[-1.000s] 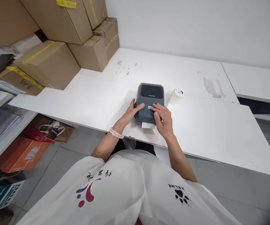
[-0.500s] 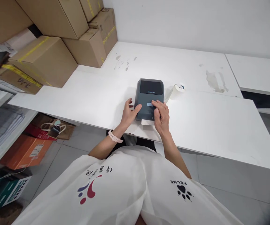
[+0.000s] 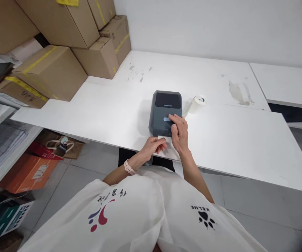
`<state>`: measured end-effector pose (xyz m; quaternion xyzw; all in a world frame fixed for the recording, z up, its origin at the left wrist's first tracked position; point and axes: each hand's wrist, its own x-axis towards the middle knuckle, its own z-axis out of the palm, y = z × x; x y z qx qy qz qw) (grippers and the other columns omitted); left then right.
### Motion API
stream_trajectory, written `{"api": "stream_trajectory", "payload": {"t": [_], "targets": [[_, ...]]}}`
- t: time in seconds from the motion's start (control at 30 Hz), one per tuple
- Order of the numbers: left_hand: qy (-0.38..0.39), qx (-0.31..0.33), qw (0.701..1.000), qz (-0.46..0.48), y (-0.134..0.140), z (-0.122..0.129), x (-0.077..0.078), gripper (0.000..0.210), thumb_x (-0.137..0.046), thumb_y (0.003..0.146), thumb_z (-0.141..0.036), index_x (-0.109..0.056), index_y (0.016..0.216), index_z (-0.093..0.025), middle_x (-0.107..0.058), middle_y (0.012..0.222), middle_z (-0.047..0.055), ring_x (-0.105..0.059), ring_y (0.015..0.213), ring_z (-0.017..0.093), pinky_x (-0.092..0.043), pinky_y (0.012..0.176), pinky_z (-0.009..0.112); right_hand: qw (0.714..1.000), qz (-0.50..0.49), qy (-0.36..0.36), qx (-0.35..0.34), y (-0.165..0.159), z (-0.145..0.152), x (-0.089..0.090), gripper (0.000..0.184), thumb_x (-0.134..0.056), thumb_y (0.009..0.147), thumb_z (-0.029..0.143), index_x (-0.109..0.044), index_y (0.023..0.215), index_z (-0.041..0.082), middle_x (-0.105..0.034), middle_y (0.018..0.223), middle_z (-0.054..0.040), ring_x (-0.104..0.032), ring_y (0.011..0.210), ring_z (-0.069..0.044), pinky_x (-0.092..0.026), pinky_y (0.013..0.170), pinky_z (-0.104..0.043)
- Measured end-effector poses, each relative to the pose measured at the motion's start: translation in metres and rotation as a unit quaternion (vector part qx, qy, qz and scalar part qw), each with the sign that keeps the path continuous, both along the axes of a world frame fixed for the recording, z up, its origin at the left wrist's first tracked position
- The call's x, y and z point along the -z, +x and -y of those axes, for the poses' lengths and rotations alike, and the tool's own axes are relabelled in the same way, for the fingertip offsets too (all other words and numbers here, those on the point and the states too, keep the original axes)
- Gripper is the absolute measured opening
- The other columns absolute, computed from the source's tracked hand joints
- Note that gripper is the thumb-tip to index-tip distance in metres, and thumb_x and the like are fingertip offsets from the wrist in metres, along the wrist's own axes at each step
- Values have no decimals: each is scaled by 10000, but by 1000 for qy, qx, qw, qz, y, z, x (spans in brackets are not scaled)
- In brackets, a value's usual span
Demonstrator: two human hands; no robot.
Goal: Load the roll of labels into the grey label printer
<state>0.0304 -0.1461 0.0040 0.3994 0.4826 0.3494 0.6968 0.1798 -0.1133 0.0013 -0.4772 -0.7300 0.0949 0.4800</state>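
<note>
A dark grey label printer [image 3: 158, 122] stands near the front edge of the white table, with a white label strip [image 3: 167, 139] sticking out of its front slot. My left hand [image 3: 153, 147] pinches the strip's left end between thumb and fingers, just below the printer. On the printer's front right part lies my right hand [image 3: 180, 134]; its fingers are stretched over the top, fingertips beside the small light button [image 3: 167, 119]. Behind the printer to the right, a white label roll [image 3: 197, 105] sits on the table, its loose end running to the printer's side.
Cardboard boxes [image 3: 53, 71] are stacked at the table's back left. The white table [image 3: 232, 136] has worn patches and a wall behind it. Left and below are a shelf [image 3: 6, 140], an orange box [image 3: 28, 171] and a paper bag [image 3: 74, 147].
My left hand has moved from the printer's left side down to its front and taken hold of the label strip. My right hand stays on the printer.
</note>
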Motion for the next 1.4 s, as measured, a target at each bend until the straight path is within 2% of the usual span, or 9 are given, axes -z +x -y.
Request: {"api": "stream_trajectory", "payload": {"t": [0.3,0.6,0.73,0.83,0.97,1.13,1.27,1.33,1.4], "targets": [[95,43,990,-92,-13,1,12,458,-630,828,-580,-665,595,-188,-562,536,-9,-437,467,85,-328,507,275,988,129,-19,80,-4,5,-10,294,-425,1048,343,-648,1238,321,-602,1466,-22,-420,1465,-305,-121,1232,-661],[179,-221,949,-140,-51,-15,0,478,-492,922,-524,-570,560,-221,-441,501,-22,-399,503,112,-362,562,296,995,-35,-82,47,7,25,4,542,-371,1039,503,-334,1553,334,-265,1679,-119,-294,1541,-328,-309,1189,-633],[199,-195,942,-186,-50,-50,-1,242,-546,892,-423,-679,927,-223,-715,952,48,-633,862,167,-485,762,292,996,-76,-49,11,16,5,-16,605,-230,1057,540,-130,1622,349,-272,1674,-99,-286,1552,-283,-354,1209,-558],[196,-140,951,-195,-37,-82,-4,430,-589,863,-397,-597,1259,-230,-639,1361,91,-588,1225,244,-474,982,348,995,-96,-9,-29,30,-30,-37,630,-101,1041,591,10,1625,383,-220,1683,-69,-287,1552,-282,-400,1183,-549],[161,-71,954,-241,-18,-111,-7,773,-640,818,-357,-343,1527,-268,-468,1565,110,-505,1359,329,-467,1027,428,986,-149,-17,-79,48,-88,-62,652,-66,993,694,44,1599,482,-272,1660,-9,-315,1541,-274,-416,1164,-542],[190,-72,925,-320,-14,-121,-5,800,-586,799,-239,-313,1550,-247,-583,1457,103,-589,1261,328,-482,1002,438,988,-146,7,-54,44,-133,-79,709,-197,985,715,-90,1617,411,-290,1654,-20,-243,1564,-295,-322,1215,-563],[222,-66,904,-359,-19,-121,-3,732,-514,823,-204,-354,1536,-258,-694,1279,75,-652,1142,313,-488,983,445,997,-25,67,18,24,-123,-72,490,-318,1037,483,-542,1415,267,-597,1399,-103,-478,1405,-305,-386,1169,-536],[235,-64,887,-392,-20,-121,-4,735,-478,813,-148,-370,1533,-245,-720,1199,78,-660,1118,316,-473,1000,456,994,107,5,-6,14,-115,-66,414,-338,1030,324,-665,1253,202,-694,1251,-124,-603,1246,-286,-469,1090,-475],[239,-62,874,-418,-19,-121,-6,752,-460,797,-107,-376,1534,-229,-730,1152,82,-664,1106,318,-466,1005,456,952,281,-109,-59,4,-112,-60,395,-381,983,182,-689,1229,166,-714,1251,-133,-635,1199,-282,-487,1049,-435]]}}
